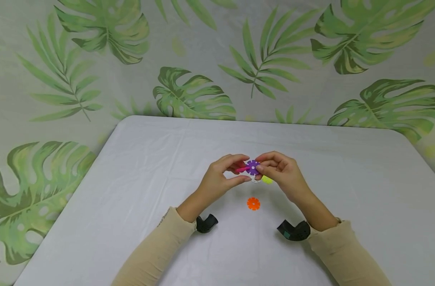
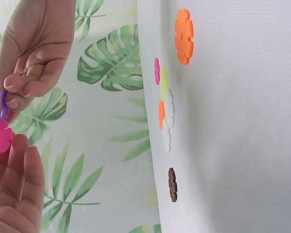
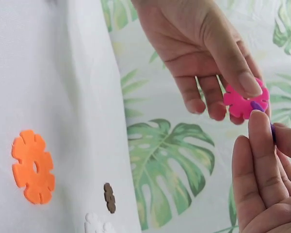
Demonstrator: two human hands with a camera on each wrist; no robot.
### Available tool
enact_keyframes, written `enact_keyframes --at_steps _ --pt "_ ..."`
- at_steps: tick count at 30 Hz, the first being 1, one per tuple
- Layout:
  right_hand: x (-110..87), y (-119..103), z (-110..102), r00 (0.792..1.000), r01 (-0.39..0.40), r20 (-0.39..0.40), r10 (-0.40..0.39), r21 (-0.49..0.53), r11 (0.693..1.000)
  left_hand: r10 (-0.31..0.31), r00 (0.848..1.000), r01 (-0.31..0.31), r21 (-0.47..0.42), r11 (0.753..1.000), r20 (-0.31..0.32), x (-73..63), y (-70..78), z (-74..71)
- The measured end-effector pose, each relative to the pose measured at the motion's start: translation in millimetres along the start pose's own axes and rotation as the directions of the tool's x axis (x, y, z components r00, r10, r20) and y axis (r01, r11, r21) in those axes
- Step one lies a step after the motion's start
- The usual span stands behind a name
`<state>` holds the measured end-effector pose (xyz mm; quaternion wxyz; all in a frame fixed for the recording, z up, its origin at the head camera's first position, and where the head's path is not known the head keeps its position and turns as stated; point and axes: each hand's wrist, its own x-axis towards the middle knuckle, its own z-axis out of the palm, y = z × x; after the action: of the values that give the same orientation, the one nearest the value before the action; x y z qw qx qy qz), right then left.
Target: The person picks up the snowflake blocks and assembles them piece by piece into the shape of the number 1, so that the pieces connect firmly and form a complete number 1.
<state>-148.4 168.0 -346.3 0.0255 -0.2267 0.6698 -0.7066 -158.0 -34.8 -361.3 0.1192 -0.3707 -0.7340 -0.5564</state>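
Observation:
Above the table, two notched snowflake discs meet at an angle, edge against edge. The left hand (image 1: pixel 217 174) pinches the pink notched disc (image 3: pixel 246 101) between thumb and fingers. From the other side the right hand (image 1: pixel 285 172) grips the purple notched disc (image 1: pixel 252 167) by its rim. In the right wrist view the purple edge crosses the pink disc near its slots; whether it is fully slotted in, I cannot tell. Directly below the hands, an orange notched disc (image 1: pixel 253 203) lies flat on the table.
White (image 2: pixel 170 109) and yellow (image 2: pixel 164 83) discs lie farther off on the white-covered table (image 1: pixel 139 159). Near them are a small orange disc (image 2: pixel 161 115), another pink disc (image 2: pixel 157 71) and a brown disc (image 2: pixel 172 185). Black wrist cameras (image 1: pixel 294 231) sit at both cuffs. A leaf-print cloth hangs behind.

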Motion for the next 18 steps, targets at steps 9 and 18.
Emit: enact_keyframes --at_steps 9,18 --pt "-0.6 3 7 1.0 -0.03 0.005 0.03 0.026 0.999 0.006 1.0 -0.006 0.035 0.999 -0.001 -0.4 -0.3 1.8" --pt "0.0 -1 -3 1.0 0.007 -0.021 -0.009 -0.092 0.996 0.001 1.0 0.0 0.06 0.998 -0.012 -0.2 -0.8 0.6"
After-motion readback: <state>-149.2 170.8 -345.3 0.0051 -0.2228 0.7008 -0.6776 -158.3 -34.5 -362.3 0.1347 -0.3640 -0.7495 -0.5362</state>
